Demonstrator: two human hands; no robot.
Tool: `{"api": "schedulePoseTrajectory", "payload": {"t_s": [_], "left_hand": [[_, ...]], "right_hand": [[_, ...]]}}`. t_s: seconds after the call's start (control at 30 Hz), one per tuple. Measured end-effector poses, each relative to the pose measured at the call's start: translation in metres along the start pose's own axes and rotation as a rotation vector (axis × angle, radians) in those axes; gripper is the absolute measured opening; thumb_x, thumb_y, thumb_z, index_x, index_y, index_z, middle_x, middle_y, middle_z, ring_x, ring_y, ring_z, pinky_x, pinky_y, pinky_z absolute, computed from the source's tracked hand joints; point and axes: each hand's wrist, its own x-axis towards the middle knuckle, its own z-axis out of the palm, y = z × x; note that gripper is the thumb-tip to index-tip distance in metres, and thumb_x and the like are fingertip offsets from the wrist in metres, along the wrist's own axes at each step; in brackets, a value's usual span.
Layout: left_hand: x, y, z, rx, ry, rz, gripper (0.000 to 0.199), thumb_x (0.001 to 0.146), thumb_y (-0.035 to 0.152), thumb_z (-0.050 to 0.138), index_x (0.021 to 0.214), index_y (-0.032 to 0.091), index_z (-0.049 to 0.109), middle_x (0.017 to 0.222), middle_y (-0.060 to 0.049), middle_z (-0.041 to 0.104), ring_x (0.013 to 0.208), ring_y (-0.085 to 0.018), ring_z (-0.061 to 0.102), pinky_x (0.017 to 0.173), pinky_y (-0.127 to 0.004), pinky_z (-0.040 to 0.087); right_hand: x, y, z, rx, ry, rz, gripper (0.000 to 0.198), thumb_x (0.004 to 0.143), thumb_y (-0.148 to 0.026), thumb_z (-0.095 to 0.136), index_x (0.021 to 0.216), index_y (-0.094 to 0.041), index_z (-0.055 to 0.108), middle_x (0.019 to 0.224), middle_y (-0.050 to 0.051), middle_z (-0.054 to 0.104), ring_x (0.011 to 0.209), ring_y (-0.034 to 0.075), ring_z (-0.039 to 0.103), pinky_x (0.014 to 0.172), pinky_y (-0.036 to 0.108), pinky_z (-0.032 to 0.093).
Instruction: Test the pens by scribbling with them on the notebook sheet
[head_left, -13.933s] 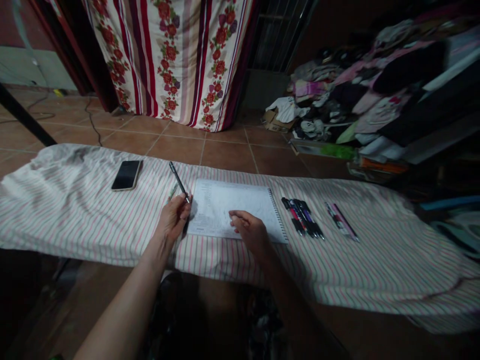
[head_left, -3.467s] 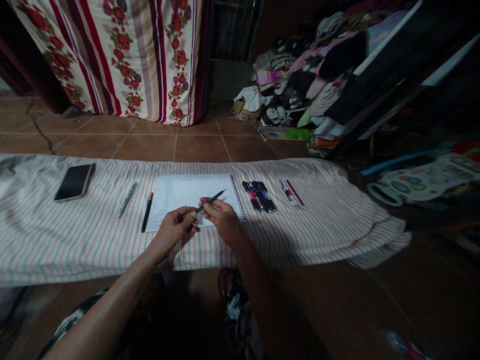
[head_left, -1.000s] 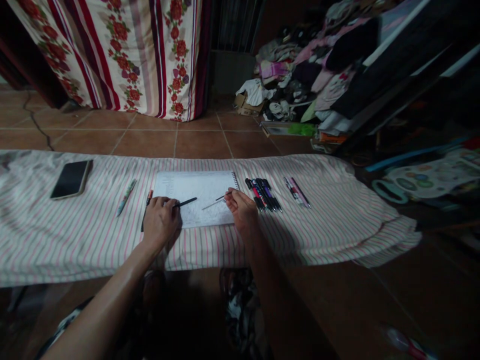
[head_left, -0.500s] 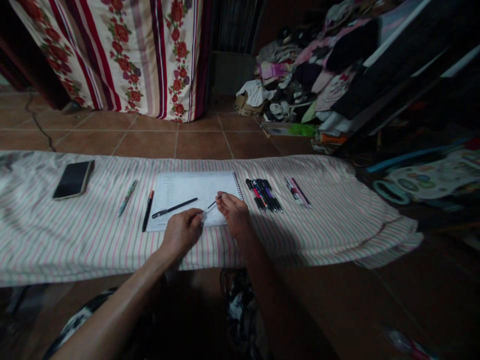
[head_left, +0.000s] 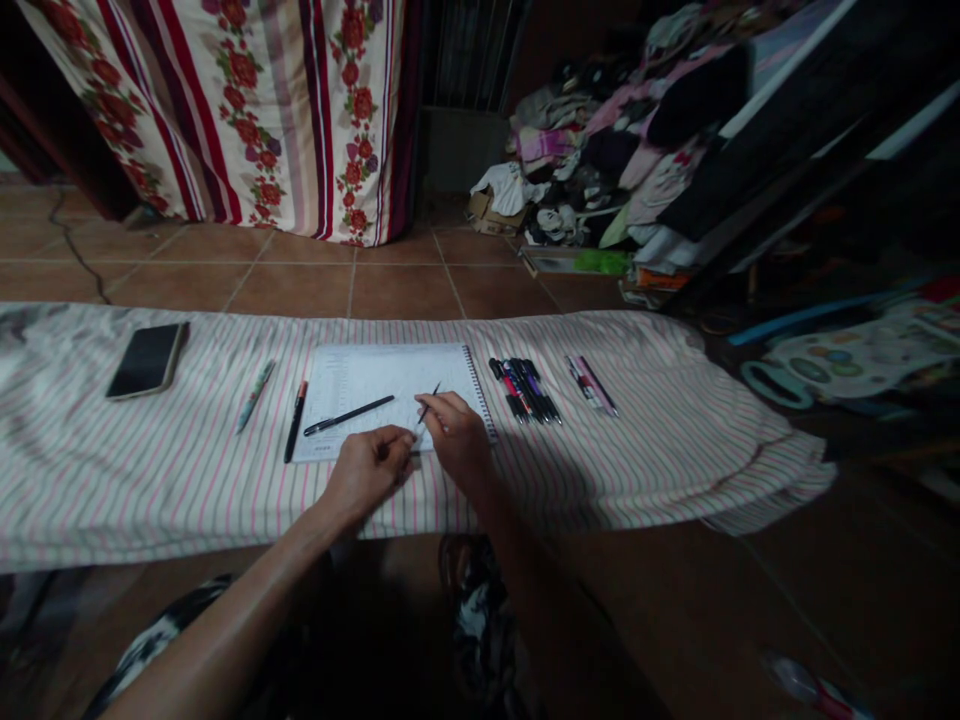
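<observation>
Striped cloth mid-frame, floral curtain upper left; my right hand pinched a rod beside my left hand, grip unclear.

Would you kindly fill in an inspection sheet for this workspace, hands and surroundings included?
Surface: striped cloth, wrinkled at its left end.
Job's things: black pen lying on a spiral notebook; thin dark piece, held.
Clutter: phone and patterned pen left of the notebook; pen cluster and smaller pen group right of it.
Hands: right hand pinches the thin dark piece; left hand close by, contents unclear.
Cables: dark cable on the tiled floor.
Surroundings: floral curtain, heap of clothes.
</observation>
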Motion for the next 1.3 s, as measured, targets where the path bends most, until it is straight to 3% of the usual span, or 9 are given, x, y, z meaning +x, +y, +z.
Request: {"api": "schedulePoseTrajectory", "payload": {"t_s": [0.07,0.13,0.2,0.27,0.37,0.5,0.7,1.03,1.3], "left_hand": [[-0.003,0.006,-0.004,0.008,-0.079,0.021,0.046,0.084,0.046,0.039,0.066,0.012,0.064,0.057,-0.004,0.062,0.05,-0.012,0.054,0.049,-0.021,0.04],[-0.003,0.009,-0.011,0.05,-0.037,0.046,0.049,0.086,0.047,0.033,0.073,0.012,0.066,0.066,-0.006,0.066,0.058,-0.015,0.059,0.053,-0.024,0.043],[-0.001,0.009,-0.018,0.249,0.064,0.084,0.045,0.087,0.043,0.034,0.083,0.013,0.067,0.077,-0.008,0.069,0.071,-0.019,0.062,0.063,-0.027,0.045],[0.001,0.006,-0.022,0.504,0.098,0.138,0.036,0.087,0.036,0.038,0.091,0.015,0.067,0.09,-0.009,0.069,0.084,-0.021,0.062,0.074,-0.031,0.045],[-0.001,0.005,-0.02,0.729,-0.01,0.236,0.032,0.088,0.027,0.036,0.096,0.017,0.065,0.101,-0.008,0.066,0.092,-0.02,0.06,0.079,-0.031,0.045],[-0.016,0.006,-0.013,0.899,-0.179,0.321,0.031,0.088,0.022,0.035,0.101,0.02,0.063,0.107,-0.007,0.064,0.095,-0.02,0.059,0.074,-0.03,0.048],[-0.037,0.008,-0.002,1.158,-0.24,0.34,0.027,0.085,0.014,0.04,0.103,0.016,0.06,0.131,-0.014,0.049,0.107,-0.025,0.052,0.079,-0.035,0.05],[-0.049,0.02,0.01,1.244,-0.385,0.14,0.043,0.083,0.005,0.035,0.125,0.005,0.046,0.141,-0.021,0.033,0.127,-0.029,0.037,0.09,-0.037,0.046],[-0.05,0.021,0.012,1.288,-0.341,0.137,0.042,0.082,0.002,0.035,0.121,0.007,0.05,0.143,-0.021,0.028,0.123,-0.029,0.042,0.077,-0.035,0.053]], "right_hand": [[0.001,-0.002,-0.002,0.032,0.05,0.019,0.029,0.082,-0.014,0.042,0.096,-0.016,0.068,0.086,0.008,0.065,0.081,0.017,0.061,0.076,0.028,0.047],[0.003,-0.003,-0.004,0.134,0.089,0.089,0.03,0.083,-0.018,0.041,0.099,-0.017,0.067,0.083,0.006,0.065,0.07,0.014,0.061,0.068,0.026,0.049],[0.005,-0.004,-0.005,0.294,0.1,0.219,0.029,0.083,-0.026,0.044,0.098,-0.018,0.067,0.081,0.004,0.066,0.057,0.011,0.058,0.055,0.023,0.048],[0.007,-0.004,-0.003,0.437,0.09,0.362,0.027,0.08,-0.034,0.049,0.086,-0.017,0.069,0.082,0.004,0.067,0.048,0.008,0.055,0.045,0.021,0.045],[0.009,-0.004,0.0,0.565,0.059,0.502,0.027,0.075,-0.037,0.054,0.069,-0.014,0.067,0.072,0.005,0.067,0.042,0.007,0.052,0.04,0.02,0.042],[0.005,-0.007,0.003,0.696,-0.026,0.575,0.028,0.074,-0.038,0.054,0.074,-0.013,0.066,0.053,0.001,0.061,0.041,0.008,0.051,0.041,0.019,0.042],[-0.006,-0.007,0.004,0.688,-0.11,0.586,0.032,0.077,-0.04,0.052,0.076,-0.012,0.065,0.054,0.001,0.062,0.042,0.007,0.052,0.04,0.018,0.042],[-0.021,-0.01,0.01,0.572,-0.119,0.466,0.025,0.077,-0.038,0.054,0.074,-0.015,0.062,0.058,0.001,0.063,0.044,0.008,0.054,0.043,0.019,0.044],[-0.024,-0.009,0.013,0.494,-0.197,0.446,0.024,0.08,-0.037,0.051,0.076,-0.016,0.061,0.06,0.001,0.064,0.048,0.01,0.057,0.046,0.019,0.046]]}}
